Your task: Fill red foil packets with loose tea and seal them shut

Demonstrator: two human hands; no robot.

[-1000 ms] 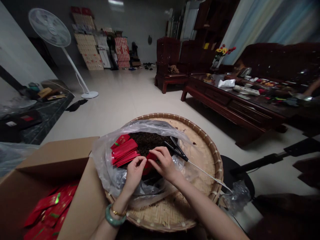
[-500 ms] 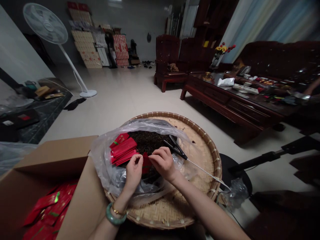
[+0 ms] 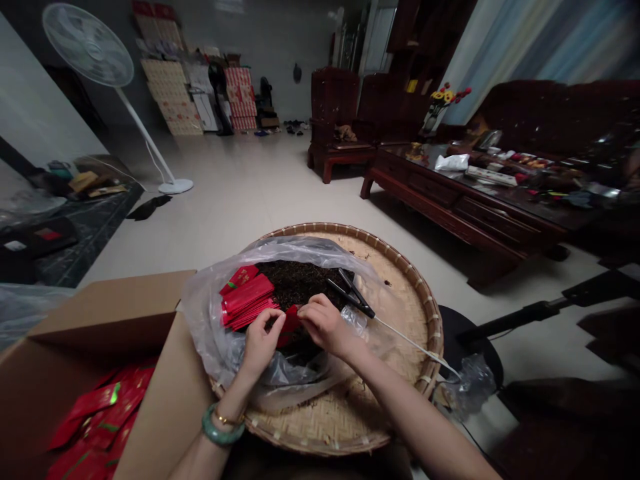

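Between my two hands is a small red packet (image 3: 289,327), pinched at its top edge. My left hand (image 3: 263,339) has thumb and forefinger closed on its left side. At its right side the fingers of my right hand (image 3: 325,325) are bunched on the packet. Below them an open clear plastic bag (image 3: 205,333) holds dark dried tea leaves (image 3: 300,277). A stack of flat red packets (image 3: 249,300) lies on the leaves, left of my hands. Just beyond my right hand rests a black hand-held sealer (image 3: 355,297) with a white cord.
The bag sits on a round woven bamboo tray (image 3: 407,293). At the left stands a cardboard box (image 3: 173,393) with several red packets (image 3: 100,417) inside. A black stand (image 3: 530,313) is on the right. Farther off are a white fan (image 3: 175,187) and a dark wooden table (image 3: 450,193).
Both hands stay at the packet. Its upper edge, seen between the hands half a second ago, is now more covered by my fingers. The camera view has shifted slightly.
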